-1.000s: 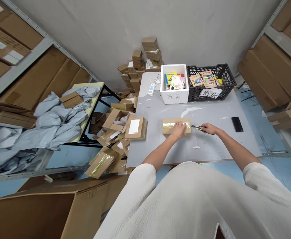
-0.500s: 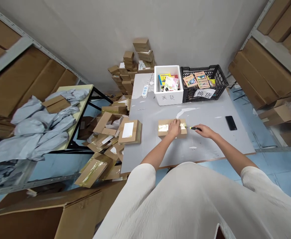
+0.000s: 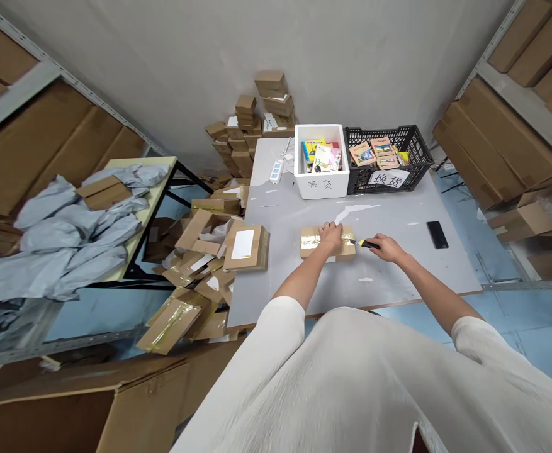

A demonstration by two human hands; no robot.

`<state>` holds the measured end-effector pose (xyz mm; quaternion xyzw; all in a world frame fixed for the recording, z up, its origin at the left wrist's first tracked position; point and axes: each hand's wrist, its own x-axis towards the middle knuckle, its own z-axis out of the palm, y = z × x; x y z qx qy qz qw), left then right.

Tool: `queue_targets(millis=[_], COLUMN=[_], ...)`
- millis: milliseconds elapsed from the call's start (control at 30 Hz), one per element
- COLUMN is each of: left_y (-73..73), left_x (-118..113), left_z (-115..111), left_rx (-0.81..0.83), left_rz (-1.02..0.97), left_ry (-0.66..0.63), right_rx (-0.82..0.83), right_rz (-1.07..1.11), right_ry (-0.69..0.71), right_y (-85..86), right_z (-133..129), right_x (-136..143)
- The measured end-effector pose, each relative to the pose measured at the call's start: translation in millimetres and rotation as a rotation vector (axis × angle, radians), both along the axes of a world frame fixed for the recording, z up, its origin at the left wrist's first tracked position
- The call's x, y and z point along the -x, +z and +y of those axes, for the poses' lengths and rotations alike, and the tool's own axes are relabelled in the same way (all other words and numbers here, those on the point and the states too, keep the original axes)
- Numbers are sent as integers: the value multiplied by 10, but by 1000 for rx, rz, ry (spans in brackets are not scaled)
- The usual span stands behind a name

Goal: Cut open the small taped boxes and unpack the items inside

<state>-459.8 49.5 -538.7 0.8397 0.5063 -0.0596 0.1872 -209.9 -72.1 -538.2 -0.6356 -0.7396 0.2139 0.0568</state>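
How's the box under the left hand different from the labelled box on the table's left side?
The box under the left hand has shiny tape across its top; the labelled box shows a white label there. The first box has a cutter at its right end; no hand or tool touches the labelled box. Both are brown cardboard on the grey table.

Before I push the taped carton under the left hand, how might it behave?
The taped carton looks fairly stiff, with straight edges. Lying low and flat on the grey table, it seems unlikely to roll or tip. It might slide without the left hand on top.
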Motion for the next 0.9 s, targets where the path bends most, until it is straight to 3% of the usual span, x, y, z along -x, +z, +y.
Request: queue_targets(millis=[100,367,467,567,667,900], left_y=[-74,-254,-264,-269,-270,-216], left_x=[104,167,177,191,188,224], left_z=[-103,-369,-390,-402,-419,-463], left_rx=[-77,-242,-247,-248,-248,-204], left_rz=[-64,-99,-96,-104,-92,-102], left_ry=[-58,-36,-20,-14,6,7], right_rx=[2,-81,-121,-174,-153,-43], right_rz=[29,56,47,52,67,119], right_ry=[-27,-91,-136,-351,-361,-474], right_y=[-36,-231,-296,-346,-396,-581], right_z=[-25,-76,-101,-124,-112,4], right_x=[24,221,108,-151,-355,-298])
